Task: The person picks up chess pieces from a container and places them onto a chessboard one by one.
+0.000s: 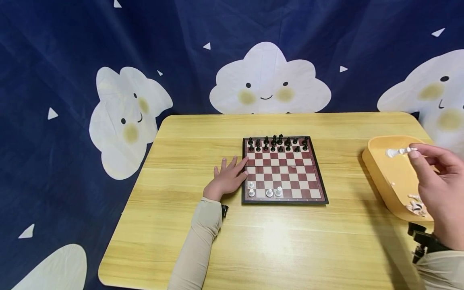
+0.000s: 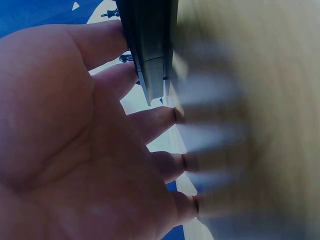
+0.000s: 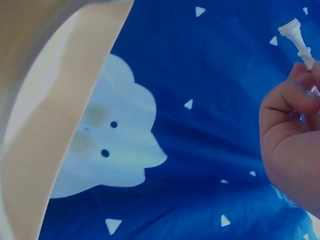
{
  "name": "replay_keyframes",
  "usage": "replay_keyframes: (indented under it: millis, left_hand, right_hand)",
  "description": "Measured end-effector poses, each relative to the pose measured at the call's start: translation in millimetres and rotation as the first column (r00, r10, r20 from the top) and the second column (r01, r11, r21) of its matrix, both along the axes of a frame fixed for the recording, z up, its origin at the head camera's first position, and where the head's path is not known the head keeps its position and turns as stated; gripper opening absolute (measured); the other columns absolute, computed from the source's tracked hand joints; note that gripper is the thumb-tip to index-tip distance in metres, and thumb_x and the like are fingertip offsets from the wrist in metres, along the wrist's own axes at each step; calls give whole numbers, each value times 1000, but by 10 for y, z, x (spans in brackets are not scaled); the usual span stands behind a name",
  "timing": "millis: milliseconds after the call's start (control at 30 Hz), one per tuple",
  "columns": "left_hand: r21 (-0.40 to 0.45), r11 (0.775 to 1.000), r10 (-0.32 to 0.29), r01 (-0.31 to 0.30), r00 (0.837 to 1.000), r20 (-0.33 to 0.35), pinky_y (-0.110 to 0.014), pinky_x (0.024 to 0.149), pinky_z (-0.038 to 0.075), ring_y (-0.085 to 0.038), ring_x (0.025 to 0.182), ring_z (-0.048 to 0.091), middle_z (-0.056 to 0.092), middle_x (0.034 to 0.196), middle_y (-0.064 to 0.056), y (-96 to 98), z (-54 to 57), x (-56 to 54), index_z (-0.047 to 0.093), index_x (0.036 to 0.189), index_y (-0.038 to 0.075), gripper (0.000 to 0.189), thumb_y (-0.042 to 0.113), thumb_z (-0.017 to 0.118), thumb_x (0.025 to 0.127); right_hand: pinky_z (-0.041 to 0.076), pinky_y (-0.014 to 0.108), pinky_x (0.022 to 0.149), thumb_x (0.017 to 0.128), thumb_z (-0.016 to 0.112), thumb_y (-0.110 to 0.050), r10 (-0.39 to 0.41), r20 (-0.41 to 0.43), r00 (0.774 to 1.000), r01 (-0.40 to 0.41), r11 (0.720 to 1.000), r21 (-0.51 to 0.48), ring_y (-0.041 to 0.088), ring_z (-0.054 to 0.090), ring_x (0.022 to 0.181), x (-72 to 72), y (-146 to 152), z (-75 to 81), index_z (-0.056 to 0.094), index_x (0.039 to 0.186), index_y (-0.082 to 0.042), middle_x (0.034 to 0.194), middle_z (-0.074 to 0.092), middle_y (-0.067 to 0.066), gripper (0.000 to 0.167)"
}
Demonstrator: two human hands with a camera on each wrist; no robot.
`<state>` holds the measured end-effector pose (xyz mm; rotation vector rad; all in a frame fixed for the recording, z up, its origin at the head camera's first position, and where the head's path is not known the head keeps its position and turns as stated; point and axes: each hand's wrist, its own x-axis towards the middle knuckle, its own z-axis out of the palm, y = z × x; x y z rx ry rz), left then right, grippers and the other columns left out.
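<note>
The step in hand appears to be laying out the white pieces: the right hand [image 1: 440, 185] has its grip pinched on the top of a white chess piece [image 1: 392, 153], its base pointing away from the fingers, in the air above the yellow bin [image 1: 375, 177]. The left hand [image 1: 228, 179] grasps nothing; its fingers are spread, touching the left edge of the chessboard [image 1: 293, 183] on the surface [image 1: 181, 169]. The black chess pieces [image 1: 273, 148] line the far two rows; only four white pieces stand at the near side. The next move probably calls for turning the held piece base-down and setting it on a vacant near-row square.

Its head is covered by the fingertips, so its rank cannot be told. The right hand hides part of the bin, and the loose white pieces [image 1: 415, 197] inside are too small to identify.
</note>
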<state>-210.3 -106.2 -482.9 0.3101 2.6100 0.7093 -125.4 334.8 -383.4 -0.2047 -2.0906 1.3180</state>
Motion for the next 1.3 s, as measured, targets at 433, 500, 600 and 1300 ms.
replay_keyframes:
  millis: [433,500,600,1300]
  left_hand:
    - [6,1000,10,-10,1000,13,-65,121,-7,-39,157,-14,5,174,-5,-3,-29,-15,17,167,38,60,50,33,111]
    - [-4,1000,9,-9,1000,19,-64,121,-8,-37,157,-15,3,174,-4,-6,-44,-23,15,166,40,60,51,33,111]
    - [-10,1000,5,-5,1000,24,-64,121,-8,-37,157,-16,2,174,-3,-4,-46,-26,13,166,41,59,51,32,111]
    - [7,1000,3,-4,1000,11,-65,121,-8,-40,157,-13,6,174,-7,16,0,-5,18,167,35,59,48,32,111]
  right_hand:
    - [41,6,57,92,70,10,218,-108,970,-210,974,82,-3,61,74,0,-471,-35,72,109,16,95,74,-18,17]
    - [42,7,56,91,70,13,267,-113,957,-259,963,78,-2,62,73,2,-550,-65,71,109,17,96,75,-15,18]
    - [43,9,57,90,69,16,321,-114,940,-311,945,99,0,62,73,2,-646,-109,72,109,15,98,75,-12,20]
    - [52,13,74,91,65,19,617,-47,786,-611,785,104,7,68,90,52,-1023,-257,68,124,11,104,75,-3,34]
